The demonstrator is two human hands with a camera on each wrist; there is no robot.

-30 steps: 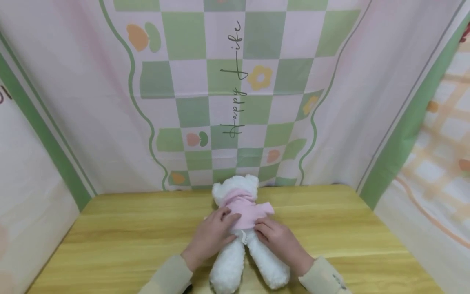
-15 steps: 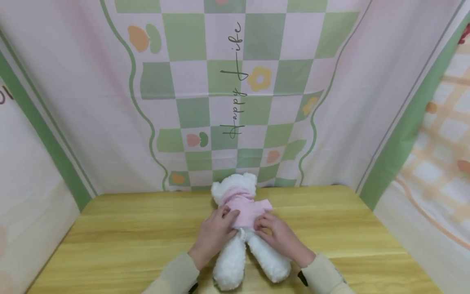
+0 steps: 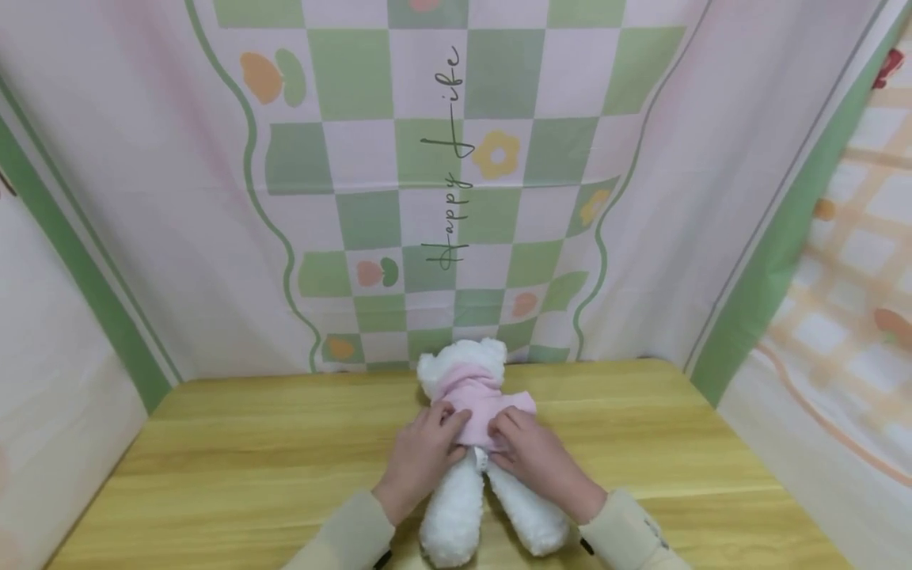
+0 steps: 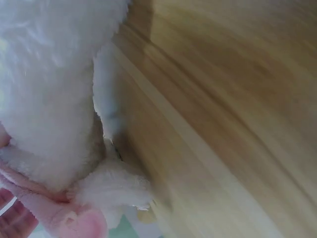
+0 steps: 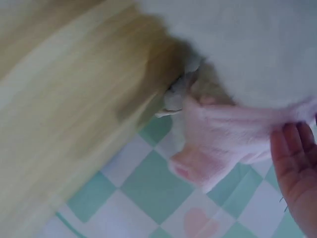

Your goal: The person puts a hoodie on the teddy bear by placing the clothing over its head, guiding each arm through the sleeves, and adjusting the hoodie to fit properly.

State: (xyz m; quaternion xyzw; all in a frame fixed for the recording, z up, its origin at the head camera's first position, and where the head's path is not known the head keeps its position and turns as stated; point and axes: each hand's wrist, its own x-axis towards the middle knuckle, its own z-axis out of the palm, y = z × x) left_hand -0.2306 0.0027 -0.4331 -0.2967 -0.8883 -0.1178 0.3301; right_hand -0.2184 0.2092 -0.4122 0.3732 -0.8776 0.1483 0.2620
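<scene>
A white plush bear (image 3: 452, 514) lies on the wooden table, legs toward me, with no face showing on its upper side. It wears a pink shirt (image 3: 479, 412); the same shirt (image 5: 223, 129) fills the middle of the right wrist view. My left hand (image 3: 420, 447) pinches the shirt's left lower part, thumb near the hem and fingers (image 4: 17, 220) on the cloth. My right hand (image 3: 537, 455) grips the hem on the right side, its fingers (image 5: 292, 148) against the pink fabric. A small white tag (image 3: 480, 459) hangs between the legs. The bear's left arm is mostly hidden.
The wooden table (image 3: 249, 459) extends to both sides of the bear. Behind it hangs a green-and-white checked curtain (image 3: 427, 214), close to the bear's head. More patterned cloth (image 3: 841, 301) hangs at the right.
Both hands stay at the shirt's lower part. My right hand has shifted slightly up and inward over the hem. The bear appears a little further right in view, partly as the view turns.
</scene>
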